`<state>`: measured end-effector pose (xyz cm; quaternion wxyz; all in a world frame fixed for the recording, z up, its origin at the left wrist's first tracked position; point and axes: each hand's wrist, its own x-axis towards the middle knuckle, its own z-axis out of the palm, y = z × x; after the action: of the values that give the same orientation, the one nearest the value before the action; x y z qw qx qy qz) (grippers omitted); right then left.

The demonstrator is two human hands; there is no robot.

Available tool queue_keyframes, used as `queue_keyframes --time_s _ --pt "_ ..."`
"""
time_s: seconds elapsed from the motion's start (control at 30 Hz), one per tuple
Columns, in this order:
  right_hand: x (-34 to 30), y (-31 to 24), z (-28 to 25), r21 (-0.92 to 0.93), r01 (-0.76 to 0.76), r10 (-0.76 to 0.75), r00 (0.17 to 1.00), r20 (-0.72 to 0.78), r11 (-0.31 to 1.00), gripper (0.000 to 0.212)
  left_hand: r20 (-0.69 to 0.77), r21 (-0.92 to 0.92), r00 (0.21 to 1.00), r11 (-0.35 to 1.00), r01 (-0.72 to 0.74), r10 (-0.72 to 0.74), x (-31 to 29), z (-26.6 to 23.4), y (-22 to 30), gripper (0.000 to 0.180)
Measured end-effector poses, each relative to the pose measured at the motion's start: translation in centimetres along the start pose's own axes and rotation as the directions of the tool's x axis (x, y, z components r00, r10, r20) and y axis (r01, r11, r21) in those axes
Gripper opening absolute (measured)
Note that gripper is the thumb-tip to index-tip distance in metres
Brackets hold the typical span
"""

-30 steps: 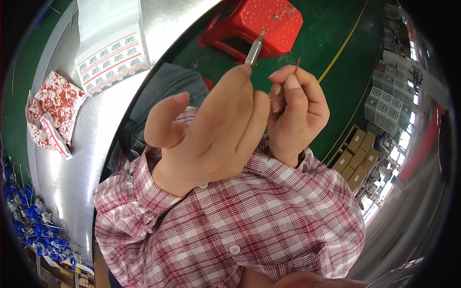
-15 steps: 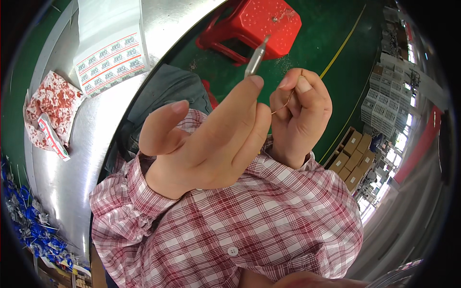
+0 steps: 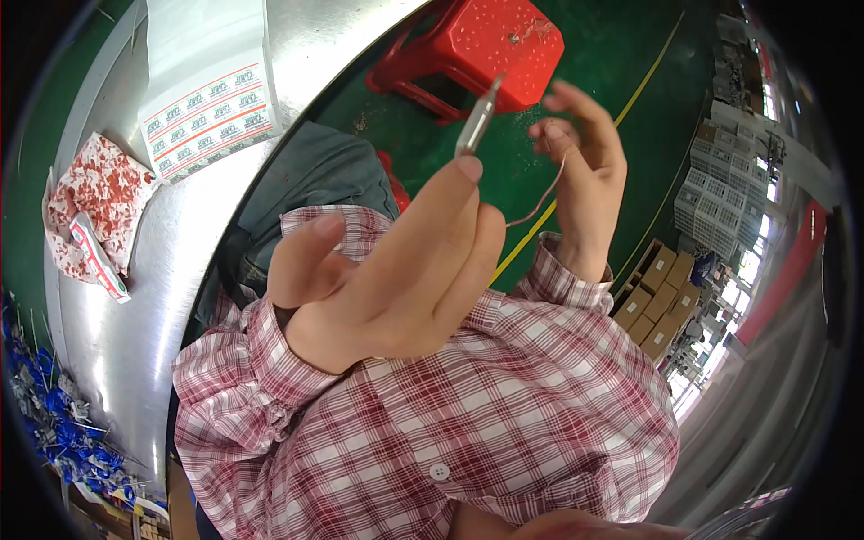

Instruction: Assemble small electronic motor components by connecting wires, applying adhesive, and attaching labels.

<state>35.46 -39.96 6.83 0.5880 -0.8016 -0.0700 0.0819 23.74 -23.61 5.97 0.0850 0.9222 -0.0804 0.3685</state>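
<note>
In the middle of the head view, my left hand (image 3: 387, 279) has its thumb apart and its other fingers close together. A slim silver metal rod (image 3: 475, 126) with a narrow tip sticks out past its fingertips; my fingers hide its lower end. From behind those fingers a thin copper-coloured wire (image 3: 544, 200) curves over to my right hand (image 3: 591, 184). There the thumb and a bent finger pinch the wire, while the index finger is raised away from them.
A red plastic stool (image 3: 504, 45) stands on the green floor ahead. To the left, the metal table (image 3: 180, 234) carries a sheet of printed labels (image 3: 211, 117) and a red-and-white patterned packet (image 3: 99, 198). Several blue parts (image 3: 67, 432) are heaped at lower left. Cardboard boxes (image 3: 657, 292) stand at right.
My right hand has moved to the right, away from my left hand, and its index finger has lifted. More of the wire now shows between the hands. The left hand has barely shifted.
</note>
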Motion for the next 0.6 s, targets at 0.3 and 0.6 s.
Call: queue_keyframes --time_s 0.3,0.6 --pt "-4.2 -2.6 1.6 0.494 -0.304 0.135 0.928 0.348 0.814 0.017 -0.023 -0.040 0.974 0.974 0.224 -0.225 0.4 1.1 0.9 0.008" --pt "-4.4 -3.2 2.3 0.591 -0.407 0.222 0.905 0.362 0.696 0.020 0.006 -0.058 0.967 0.966 0.254 -0.254 0.5 1.0 0.8 0.010"
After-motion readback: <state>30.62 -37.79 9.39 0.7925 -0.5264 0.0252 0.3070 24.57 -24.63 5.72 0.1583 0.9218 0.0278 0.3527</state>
